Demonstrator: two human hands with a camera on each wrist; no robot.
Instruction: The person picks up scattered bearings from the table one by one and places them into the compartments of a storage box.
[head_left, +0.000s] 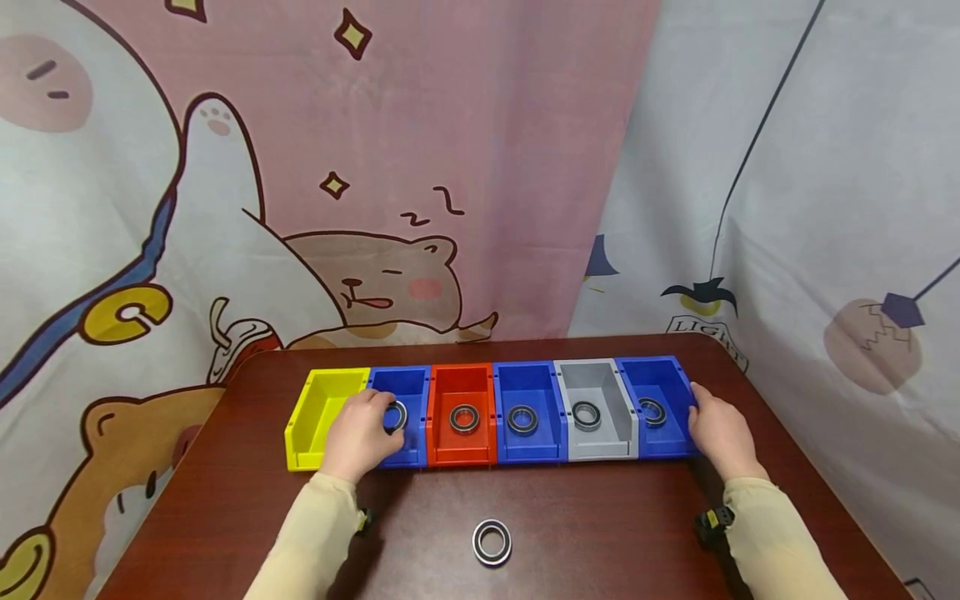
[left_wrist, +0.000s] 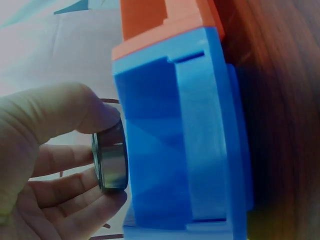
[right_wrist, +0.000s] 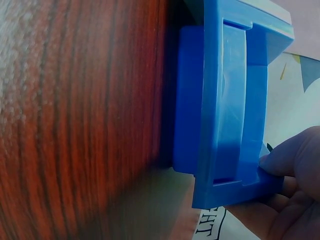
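Note:
My left hand (head_left: 362,433) pinches a ball bearing (left_wrist: 111,159) between thumb and fingers, at the mouth of the left blue bin (left_wrist: 155,145). In the head view that bearing's ring shows partly behind the fingers. My right hand (head_left: 722,432) grips the outer side wall of the rightmost blue bin (right_wrist: 232,105), thumb on the inside and fingers outside. Inside that bin lies a bearing (head_left: 652,412). More bearings lie in the red bin (head_left: 462,380), the middle blue bin (head_left: 528,383) and the grey bin (head_left: 592,379). Another loose bearing (head_left: 492,542) lies flat on the table in front.
The bins stand side by side in one row across the brown table (head_left: 585,517). At the row's left end is a yellow bin (head_left: 303,425), partly behind my left hand. A printed curtain (head_left: 517,167) hangs close behind the table and along its sides.

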